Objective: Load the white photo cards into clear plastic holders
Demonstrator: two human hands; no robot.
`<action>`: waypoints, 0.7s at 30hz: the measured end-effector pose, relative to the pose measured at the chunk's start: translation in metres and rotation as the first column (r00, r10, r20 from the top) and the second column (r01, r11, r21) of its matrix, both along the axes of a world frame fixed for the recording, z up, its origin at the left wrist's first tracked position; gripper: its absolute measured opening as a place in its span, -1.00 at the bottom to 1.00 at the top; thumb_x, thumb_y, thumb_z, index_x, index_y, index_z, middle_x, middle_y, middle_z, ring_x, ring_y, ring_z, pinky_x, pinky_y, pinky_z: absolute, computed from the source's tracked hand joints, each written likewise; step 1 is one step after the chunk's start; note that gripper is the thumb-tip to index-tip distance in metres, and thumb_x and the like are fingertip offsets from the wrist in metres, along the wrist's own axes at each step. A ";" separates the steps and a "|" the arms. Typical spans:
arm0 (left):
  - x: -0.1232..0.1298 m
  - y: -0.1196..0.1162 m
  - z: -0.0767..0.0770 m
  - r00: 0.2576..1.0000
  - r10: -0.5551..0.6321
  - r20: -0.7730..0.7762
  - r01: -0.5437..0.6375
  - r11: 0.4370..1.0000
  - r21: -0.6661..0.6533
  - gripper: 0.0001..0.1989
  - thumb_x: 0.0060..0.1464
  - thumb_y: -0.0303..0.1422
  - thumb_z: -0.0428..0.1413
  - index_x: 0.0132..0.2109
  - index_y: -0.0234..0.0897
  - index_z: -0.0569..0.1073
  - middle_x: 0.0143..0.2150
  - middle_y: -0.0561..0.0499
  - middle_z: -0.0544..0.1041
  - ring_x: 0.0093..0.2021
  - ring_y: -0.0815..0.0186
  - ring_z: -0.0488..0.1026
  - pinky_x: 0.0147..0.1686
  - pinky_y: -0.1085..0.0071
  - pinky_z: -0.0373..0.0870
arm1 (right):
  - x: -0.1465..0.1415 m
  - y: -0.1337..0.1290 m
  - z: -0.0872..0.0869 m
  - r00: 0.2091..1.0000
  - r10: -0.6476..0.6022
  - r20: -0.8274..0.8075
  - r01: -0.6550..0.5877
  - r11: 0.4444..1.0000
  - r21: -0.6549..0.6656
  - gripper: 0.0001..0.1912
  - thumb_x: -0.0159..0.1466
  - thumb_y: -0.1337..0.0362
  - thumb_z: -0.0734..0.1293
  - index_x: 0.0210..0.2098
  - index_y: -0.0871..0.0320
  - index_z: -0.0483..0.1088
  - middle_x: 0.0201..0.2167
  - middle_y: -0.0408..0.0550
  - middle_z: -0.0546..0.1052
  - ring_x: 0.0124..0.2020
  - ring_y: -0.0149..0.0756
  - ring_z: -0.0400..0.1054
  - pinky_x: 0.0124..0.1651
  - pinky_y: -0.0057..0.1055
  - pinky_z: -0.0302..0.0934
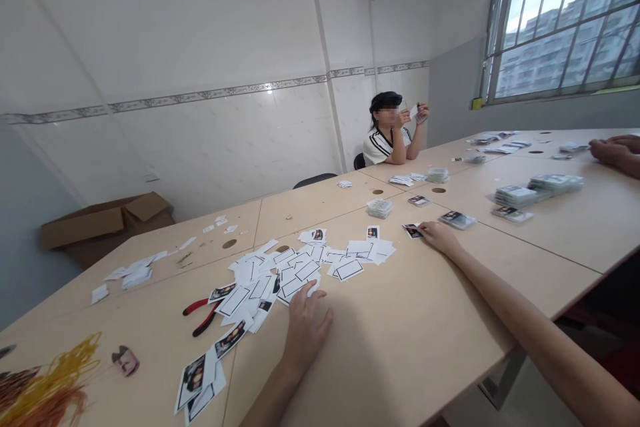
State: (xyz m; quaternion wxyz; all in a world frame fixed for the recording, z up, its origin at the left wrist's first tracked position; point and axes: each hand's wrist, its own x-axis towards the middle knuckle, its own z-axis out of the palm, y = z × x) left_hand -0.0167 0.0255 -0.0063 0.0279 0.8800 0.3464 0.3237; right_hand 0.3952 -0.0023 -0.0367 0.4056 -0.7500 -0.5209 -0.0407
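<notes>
My left hand (pixel 306 327) rests at the near edge of a loose pile of white cards (pixel 300 270), its fingers apart and holding nothing I can see. Many of the cards show a black-outlined rectangle; a few lie with a dark printed picture upward. Farther right, my right hand (pixel 441 238) has its fingertips closed on the edge of a dark picture card (pixel 412 231) at the tabletop. Just beyond that hand is a clear-wrapped packet of cards (pixel 457 219). A stack of clear packets (pixel 379 208) and a single dark card (pixel 419 201) lie farther back.
Red-and-black-handled pliers (pixel 203 320) touch the pile's left side. Yellow cord (pixel 75 367) and a small pink tool (pixel 125 361) lie at lower left. Packet stacks (pixel 515 195) stand at right. A co-worker (pixel 387 133) sits across, holding a card; another person's hands (pixel 617 152) rest at far right.
</notes>
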 end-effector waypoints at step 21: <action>-0.009 0.011 0.013 0.838 0.138 0.528 0.094 0.916 -0.389 -0.69 -0.09 -0.14 0.02 -0.34 -0.32 0.40 -0.29 -0.07 0.44 -0.21 0.19 0.38 -0.23 0.32 0.32 | -0.273 -0.004 0.026 0.510 0.857 -0.072 -0.743 0.481 0.465 -0.85 0.04 0.42 0.26 -0.46 0.04 0.38 -0.06 -0.09 0.21 0.02 -0.24 0.10 0.02 -0.23 0.03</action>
